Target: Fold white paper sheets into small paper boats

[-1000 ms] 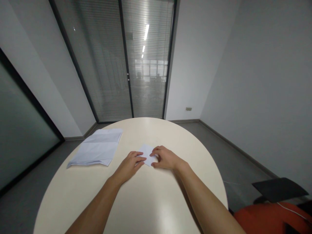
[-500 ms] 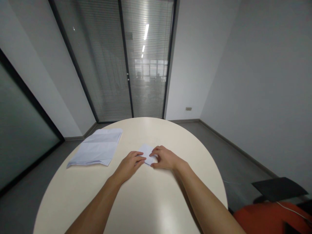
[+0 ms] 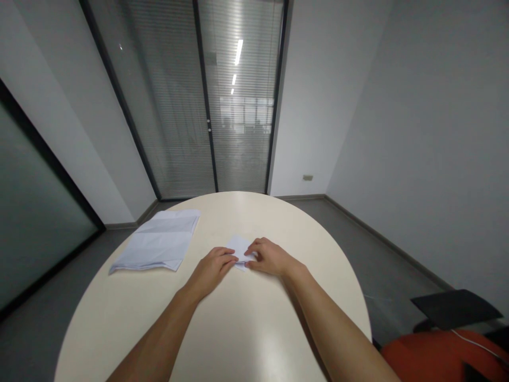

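Observation:
A small folded white paper point(image 3: 239, 244) lies on the table between my hands, one corner pointing away from me. Its near part is lifted in a fold, with a lower layer showing beneath. My left hand point(image 3: 214, 266) grips the paper's left side, thumb and fingers close together at the edge. On the right side, my right hand point(image 3: 270, 257) pinches the paper between a curled index finger and the thumb. The fingers partly cover both side corners.
A stack of creased white paper sheets point(image 3: 159, 239) lies on the left of the round cream table point(image 3: 238, 329). At the lower right stands an orange chair point(image 3: 429, 358) with a black part point(image 3: 456, 309). Beyond the table is a glass partition with blinds point(image 3: 178, 132).
The paper's near edge has been raised into a fold, and a lower layer now shows below it. My right thumb has moved slightly away from me; my left hand has barely shifted.

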`<state>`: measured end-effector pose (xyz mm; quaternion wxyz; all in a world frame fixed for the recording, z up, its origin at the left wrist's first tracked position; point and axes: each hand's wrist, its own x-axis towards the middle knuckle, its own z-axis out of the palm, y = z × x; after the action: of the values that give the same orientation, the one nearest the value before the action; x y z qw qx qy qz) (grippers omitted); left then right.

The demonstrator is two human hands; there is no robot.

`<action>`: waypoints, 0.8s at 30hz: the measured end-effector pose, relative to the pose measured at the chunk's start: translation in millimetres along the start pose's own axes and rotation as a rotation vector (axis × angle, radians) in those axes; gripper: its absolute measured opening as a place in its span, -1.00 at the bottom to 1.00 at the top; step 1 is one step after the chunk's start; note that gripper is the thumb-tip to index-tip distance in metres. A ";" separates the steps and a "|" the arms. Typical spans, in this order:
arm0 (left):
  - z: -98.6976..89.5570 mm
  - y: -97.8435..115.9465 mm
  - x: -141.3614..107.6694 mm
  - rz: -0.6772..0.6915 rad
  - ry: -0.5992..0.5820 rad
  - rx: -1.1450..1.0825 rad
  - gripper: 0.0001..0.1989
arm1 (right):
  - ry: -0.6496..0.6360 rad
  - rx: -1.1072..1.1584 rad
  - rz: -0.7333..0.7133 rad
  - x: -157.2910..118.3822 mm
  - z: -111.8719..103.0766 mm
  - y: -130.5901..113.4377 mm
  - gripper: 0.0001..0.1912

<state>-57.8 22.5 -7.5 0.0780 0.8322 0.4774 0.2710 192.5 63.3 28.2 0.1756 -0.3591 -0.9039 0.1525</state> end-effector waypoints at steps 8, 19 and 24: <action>-2.3 3.5 -0.1 -0.006 -0.017 0.030 -0.77 | 0.013 0.025 0.014 3.5 3.5 5.9 -0.65; -9.3 11.1 2.4 -0.098 -0.016 -0.002 -0.76 | 0.000 0.051 0.045 4.1 0.6 10.5 -0.78; -14.5 17.1 3.5 -0.163 -0.025 0.038 -0.74 | -0.003 0.067 0.051 3.8 -3.9 5.8 -0.78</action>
<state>-51.2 14.4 12.6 0.0897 0.7952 0.5476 0.2442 195.0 70.6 30.1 0.1822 -0.3757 -0.8891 0.1875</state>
